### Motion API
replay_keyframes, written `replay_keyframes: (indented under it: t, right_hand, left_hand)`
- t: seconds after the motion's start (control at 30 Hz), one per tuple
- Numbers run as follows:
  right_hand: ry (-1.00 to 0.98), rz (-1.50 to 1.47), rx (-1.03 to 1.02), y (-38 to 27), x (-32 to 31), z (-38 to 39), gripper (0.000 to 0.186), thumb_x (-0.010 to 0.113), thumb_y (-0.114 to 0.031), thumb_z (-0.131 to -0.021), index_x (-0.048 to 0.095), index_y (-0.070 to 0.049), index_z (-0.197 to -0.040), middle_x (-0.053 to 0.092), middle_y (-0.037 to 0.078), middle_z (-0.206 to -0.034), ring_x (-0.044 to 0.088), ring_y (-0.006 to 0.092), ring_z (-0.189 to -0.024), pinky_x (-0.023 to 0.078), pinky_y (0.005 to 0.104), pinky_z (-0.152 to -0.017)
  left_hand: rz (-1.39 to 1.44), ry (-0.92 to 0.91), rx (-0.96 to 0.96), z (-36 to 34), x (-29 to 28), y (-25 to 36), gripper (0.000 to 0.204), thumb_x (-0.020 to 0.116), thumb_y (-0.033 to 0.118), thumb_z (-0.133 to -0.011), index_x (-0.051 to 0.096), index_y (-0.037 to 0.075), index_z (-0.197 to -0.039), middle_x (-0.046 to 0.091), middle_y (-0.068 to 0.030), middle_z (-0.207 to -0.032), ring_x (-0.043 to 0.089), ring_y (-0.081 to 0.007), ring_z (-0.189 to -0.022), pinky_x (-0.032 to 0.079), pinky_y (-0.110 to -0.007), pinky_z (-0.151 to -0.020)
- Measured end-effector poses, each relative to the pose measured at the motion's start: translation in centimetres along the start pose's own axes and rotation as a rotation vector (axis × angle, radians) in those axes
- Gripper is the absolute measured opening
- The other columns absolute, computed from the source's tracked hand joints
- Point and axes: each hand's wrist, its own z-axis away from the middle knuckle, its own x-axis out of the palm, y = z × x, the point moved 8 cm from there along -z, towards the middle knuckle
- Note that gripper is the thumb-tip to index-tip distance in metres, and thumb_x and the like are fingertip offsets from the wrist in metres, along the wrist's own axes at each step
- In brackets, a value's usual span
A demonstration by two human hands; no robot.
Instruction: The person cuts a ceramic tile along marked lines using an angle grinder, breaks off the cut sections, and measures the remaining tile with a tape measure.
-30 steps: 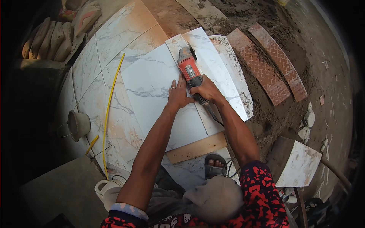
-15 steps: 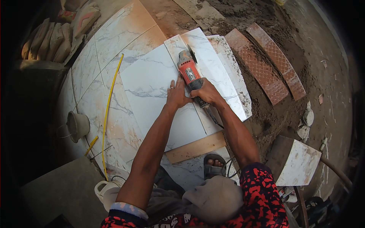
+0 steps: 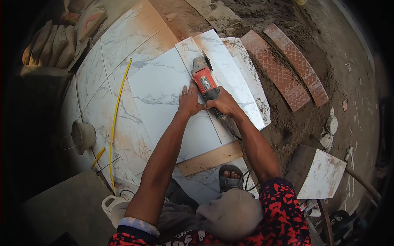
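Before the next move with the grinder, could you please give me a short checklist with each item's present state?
1. Right hand gripping the grinder: ok, around its black rear part.
2. Left hand well away from the grinder: not ok, fingers right beside its body.
3. Disc stopped: cannot tell.
4. Cord away from the disc: ok, it trails from the rear end.
5. Yellow tape off the large white tile: ok, lying to its left.
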Motion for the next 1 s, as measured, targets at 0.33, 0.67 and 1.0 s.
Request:
replay_keyframes:
  t: [0.33, 0.67, 1.0]
  right_hand:
    - [0.024, -0.002, 0.025, 1.2, 0.0, 0.7, 0.084, 0.078, -0.029, -0.055, 0.049, 0.013, -0.122, 0.064, 0.027, -0.11, 0.063, 0.0358, -0.102, 0.049, 0.0364, -0.09]
    - [0.055, -0.008, 0.016, 2.0, 0.1, 1.3, 0.07, 0.077, -0.021, -0.056, 0.054, 0.007, -0.116, 0.065, 0.015, -0.096, 0.061, 0.0247, -0.086, 0.049, 0.033, -0.081]
    - [0.013, -0.033, 0.024, 1.7, 0.3, 2.7, 0.074, 0.078, -0.024, -0.056, 0.053, 0.009, -0.118, 0.065, 0.023, -0.107, 0.064, 0.033, -0.099, 0.048, 0.0355, -0.089]
  left_hand:
    - [0.001, 0.021, 0.02, -0.2, 0.2, -0.1, 0.125, 0.089, 0.04, -0.06, 0.013, 0.012, -0.155, 0.012, -0.0094, -0.163, 0.018, -0.0481, -0.144, 0.028, -0.064, -0.111]
    - [-0.015, 0.002, 0.004, 0.0, -0.2, 0.3, 0.123, 0.088, 0.041, -0.06, 0.016, 0.007, -0.154, 0.012, -0.0092, -0.164, 0.017, -0.0463, -0.145, 0.027, -0.063, -0.112]
    - [-0.063, 0.001, -0.016, -0.1, 0.1, -0.5, 0.126, 0.087, 0.045, -0.059, 0.013, 0.006, -0.155, 0.012, -0.0102, -0.163, 0.02, -0.0407, -0.146, 0.028, -0.056, -0.114]
